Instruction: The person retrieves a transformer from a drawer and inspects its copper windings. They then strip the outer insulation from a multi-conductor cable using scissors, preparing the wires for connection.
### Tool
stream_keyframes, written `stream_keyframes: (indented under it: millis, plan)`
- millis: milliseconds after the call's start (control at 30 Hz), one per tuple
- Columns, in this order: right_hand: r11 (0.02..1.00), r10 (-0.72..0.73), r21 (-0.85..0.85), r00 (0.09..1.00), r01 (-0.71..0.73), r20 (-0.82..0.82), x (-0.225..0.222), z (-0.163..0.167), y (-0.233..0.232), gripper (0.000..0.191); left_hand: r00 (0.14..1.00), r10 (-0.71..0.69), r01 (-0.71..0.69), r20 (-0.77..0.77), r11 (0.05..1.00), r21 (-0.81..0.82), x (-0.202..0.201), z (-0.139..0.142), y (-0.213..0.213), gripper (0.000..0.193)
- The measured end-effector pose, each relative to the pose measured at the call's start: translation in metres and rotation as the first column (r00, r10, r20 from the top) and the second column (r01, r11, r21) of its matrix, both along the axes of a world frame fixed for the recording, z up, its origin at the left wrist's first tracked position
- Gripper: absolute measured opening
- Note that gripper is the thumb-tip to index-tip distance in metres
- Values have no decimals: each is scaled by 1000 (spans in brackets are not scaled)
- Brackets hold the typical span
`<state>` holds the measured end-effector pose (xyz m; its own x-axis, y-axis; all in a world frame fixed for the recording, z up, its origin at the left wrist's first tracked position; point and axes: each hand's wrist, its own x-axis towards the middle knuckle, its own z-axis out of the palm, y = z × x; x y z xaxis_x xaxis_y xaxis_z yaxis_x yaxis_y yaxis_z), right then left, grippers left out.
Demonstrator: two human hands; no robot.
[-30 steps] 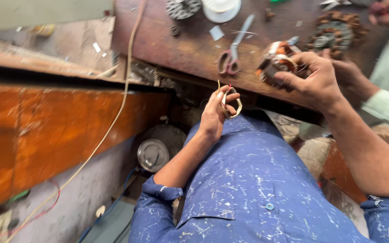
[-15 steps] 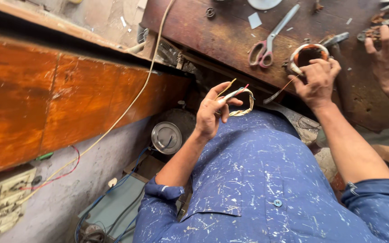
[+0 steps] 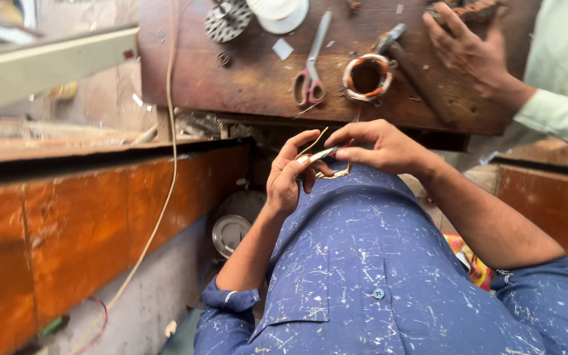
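1. While both hands meet above the lap, one small wire loop sits pinched between the left hand and right hand.
2. Beyond, the workbench holds one pair of scissors, one copper coil and one hammer.
3. One co-worker's hand rests there.

Left hand raised, fingers curled, pinching; right hand just beside, fingers pinched; forearms converge.

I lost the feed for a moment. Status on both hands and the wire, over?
Left hand and right hand together above the lap, pinching a thin wire piece. Wound coil lies on the bench beside scissors. Another person's hand at bench edge, clear.
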<state>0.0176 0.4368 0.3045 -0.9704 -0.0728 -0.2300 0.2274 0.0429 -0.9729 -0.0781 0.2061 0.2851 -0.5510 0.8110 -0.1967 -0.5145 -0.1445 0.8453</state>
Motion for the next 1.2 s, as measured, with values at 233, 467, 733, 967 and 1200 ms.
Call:
stream_keyframes:
  millis: [233, 467, 733, 967, 1200]
  plan:
    - [920, -259, 251, 949, 300, -182, 23, 3, -12, 18, 996, 69, -75, -62, 992, -98, 9, -14, 29, 38]
    - [852, -338, 328, 908, 407, -248, 32, 2, -24, 24, 936, 194, -245, -293, 958, -148, 11, -33, 42, 30]
    - [792, -467, 286, 837, 539, -285, 43, -14, -32, 19, 971, 171, -188, -164, 978, -92, 1, -35, 46, 27]
    - [724, -506, 295, 771, 624, -387, 44, -18, -27, 17, 885, -333, 398, 325, 904, -156, -27, -39, 26, 23]
    - [580, -35, 682, 850, 446, -526, 27, -6, -31, 16, 953, 166, -98, 254, 960, -261, 0, -60, 42, 21]
